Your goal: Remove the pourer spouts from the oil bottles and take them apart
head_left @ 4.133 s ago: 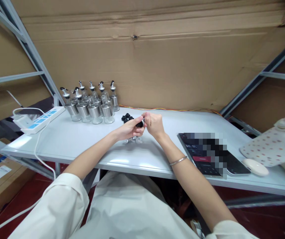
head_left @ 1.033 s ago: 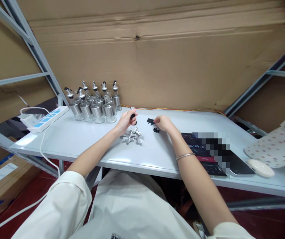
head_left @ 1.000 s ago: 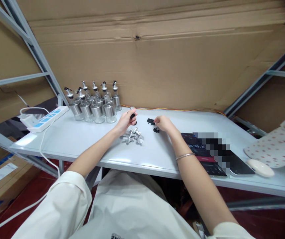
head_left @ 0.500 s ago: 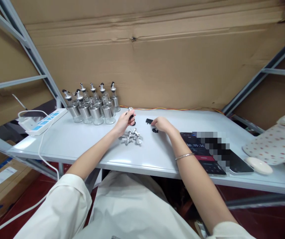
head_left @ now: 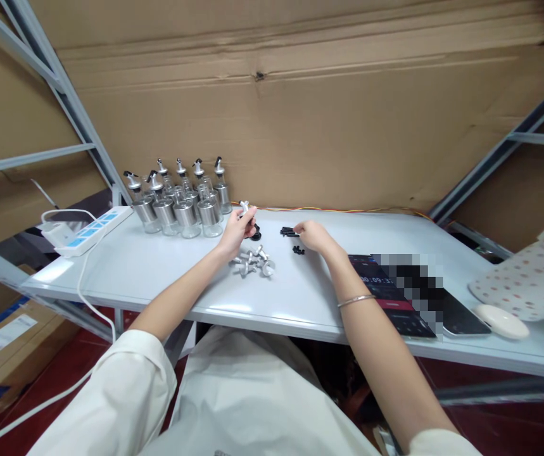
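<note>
My left hand (head_left: 236, 234) is closed around a silver pourer spout (head_left: 244, 206), whose tip sticks up above the fingers; its lower part is hidden. Black round parts (head_left: 256, 233) show beside those fingers. In front of this hand lies a loose pile of silver pourer tops (head_left: 253, 261). My right hand (head_left: 313, 235) reaches down to a small pile of thin black pieces (head_left: 289, 232), its fingertips pinched at the pile's right end. Whether a piece is between them is hidden. Just nearer to me is a cluster of tiny black parts (head_left: 299, 250).
Glass-and-steel oil bottles (head_left: 187, 215), several with pourers fitted, stand at the back left. Beside them is a white power strip (head_left: 95, 232). A phone with a timer (head_left: 390, 297), another dark device (head_left: 461, 310), a white oval object (head_left: 502, 321) and a dotted bag (head_left: 523, 278) occupy the right.
The silver spout now stands up higher from my left fingers. My right hand stays at the thin black pieces, fingertips slightly shifted. The whole view has moved a little.
</note>
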Tool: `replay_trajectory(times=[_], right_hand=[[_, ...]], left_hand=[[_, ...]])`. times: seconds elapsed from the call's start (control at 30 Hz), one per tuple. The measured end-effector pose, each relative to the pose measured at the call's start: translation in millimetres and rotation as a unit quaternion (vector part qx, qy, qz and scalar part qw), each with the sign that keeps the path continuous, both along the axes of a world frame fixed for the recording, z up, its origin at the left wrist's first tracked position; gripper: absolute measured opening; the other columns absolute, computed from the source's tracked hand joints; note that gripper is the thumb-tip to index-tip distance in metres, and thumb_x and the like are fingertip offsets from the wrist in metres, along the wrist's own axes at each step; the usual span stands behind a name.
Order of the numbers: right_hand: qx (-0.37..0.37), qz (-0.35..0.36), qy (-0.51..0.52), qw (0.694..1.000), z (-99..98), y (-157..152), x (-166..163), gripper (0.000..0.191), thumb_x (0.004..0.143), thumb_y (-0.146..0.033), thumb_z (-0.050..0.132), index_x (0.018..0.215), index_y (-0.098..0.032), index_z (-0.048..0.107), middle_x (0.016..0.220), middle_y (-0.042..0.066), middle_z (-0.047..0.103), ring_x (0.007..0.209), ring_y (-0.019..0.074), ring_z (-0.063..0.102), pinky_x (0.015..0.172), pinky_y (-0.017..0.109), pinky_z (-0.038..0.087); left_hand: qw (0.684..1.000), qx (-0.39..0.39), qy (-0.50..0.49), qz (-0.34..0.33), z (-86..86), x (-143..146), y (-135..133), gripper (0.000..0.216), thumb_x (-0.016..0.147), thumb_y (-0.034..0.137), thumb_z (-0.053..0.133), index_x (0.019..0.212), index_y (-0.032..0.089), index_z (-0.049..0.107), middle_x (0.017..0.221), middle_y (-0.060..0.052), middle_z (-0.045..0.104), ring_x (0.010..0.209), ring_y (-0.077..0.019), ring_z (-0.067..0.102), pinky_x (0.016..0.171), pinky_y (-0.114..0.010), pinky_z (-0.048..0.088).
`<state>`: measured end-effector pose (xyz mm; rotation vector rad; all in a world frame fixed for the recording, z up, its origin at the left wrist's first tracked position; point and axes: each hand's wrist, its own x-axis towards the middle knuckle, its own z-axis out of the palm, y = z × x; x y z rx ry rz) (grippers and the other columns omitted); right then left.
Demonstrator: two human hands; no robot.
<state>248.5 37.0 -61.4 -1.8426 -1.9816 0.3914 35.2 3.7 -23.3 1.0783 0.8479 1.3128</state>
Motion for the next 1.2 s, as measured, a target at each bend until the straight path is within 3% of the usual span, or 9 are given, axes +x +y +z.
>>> replay_trajectory(times=[0.23,0.37,0.53,0.67,0.83,1.0,1.2], right_hand=[[-0.018,0.035,0.018,0.999,0.6,-4.2,-8.5,0.048,0.073,0.003,0.043,0.114,-0.010,0.065,0.115,0.015,0.067,0.108,0.0227,0.062,0.091,0.026,0.045],[-0.022,0.044,0.030,0.998,4.9,-7.0,-11.3,0.052,0.074,0.005,0.040,0.118,-0.009,0.061,0.114,0.014,0.068,0.106,0.0218,0.063,0.089,0.028,0.047],[-0.013,0.051,0.047,0.997,11.9,-10.9,-12.3,0.041,0.078,0.000,0.043,0.113,-0.010,0.063,0.113,0.015,0.068,0.106,0.0218,0.063,0.092,0.031,0.046],[0.007,0.063,0.096,0.993,27.4,-20.1,-14.5,0.032,0.084,-0.012,0.046,0.112,-0.010,0.061,0.111,0.015,0.068,0.101,0.0199,0.063,0.091,0.031,0.045],[-0.017,0.159,0.312,0.937,52.5,-41.8,-15.9,0.024,0.085,-0.034,0.051,0.088,-0.013,0.062,0.079,0.006,0.066,0.073,0.0133,0.060,0.072,0.026,0.046],[-0.102,0.233,0.324,0.911,64.0,-58.1,-14.3,0.046,0.082,-0.059,0.048,0.065,-0.017,0.053,0.065,0.001,0.056,0.064,0.0111,0.052,0.066,0.026,0.041],[-0.155,0.261,0.319,0.898,59.7,-57.9,-15.0,0.041,0.079,-0.057,0.055,0.073,-0.017,0.053,0.070,0.000,0.056,0.068,0.0112,0.052,0.068,0.027,0.040]], left_hand=[[1.000,0.008,0.001,-0.013,0.7,1.3,-2.2,0.039,0.076,0.045,0.066,0.082,0.020,0.037,0.061,0.007,0.051,0.041,-0.0023,0.044,0.044,-0.014,0.030],[0.998,0.036,0.045,-0.025,0.4,1.0,-3.5,0.035,0.078,0.049,0.062,0.083,0.018,0.045,0.067,0.004,0.058,0.043,-0.0026,0.047,0.046,-0.015,0.034],[0.991,0.061,0.106,-0.050,-1.8,2.1,-3.6,0.034,0.080,0.048,0.058,0.087,0.015,0.058,0.072,0.002,0.058,0.046,-0.0026,0.051,0.049,-0.016,0.037],[0.982,0.095,0.142,-0.076,-2.7,3.5,-5.3,0.027,0.080,0.040,0.058,0.078,0.014,0.059,0.072,0.001,0.057,0.050,-0.0036,0.052,0.051,-0.017,0.037],[0.963,0.136,0.193,-0.131,-1.4,3.3,-11.5,0.021,0.078,0.033,0.056,0.071,0.013,0.057,0.070,0.001,0.057,0.054,-0.0061,0.053,0.054,-0.019,0.038],[0.937,0.188,0.244,-0.164,-4.4,3.9,-16.7,0.016,0.075,0.029,0.057,0.068,0.015,0.052,0.064,0.001,0.056,0.058,-0.0084,0.052,0.057,-0.020,0.039],[0.898,0.252,0.333,-0.142,-9.9,4.8,-18.2,0.014,0.075,0.030,0.056,0.074,0.017,0.052,0.069,0.004,0.049,0.057,-0.0078,0.041,0.057,-0.021,0.032]])
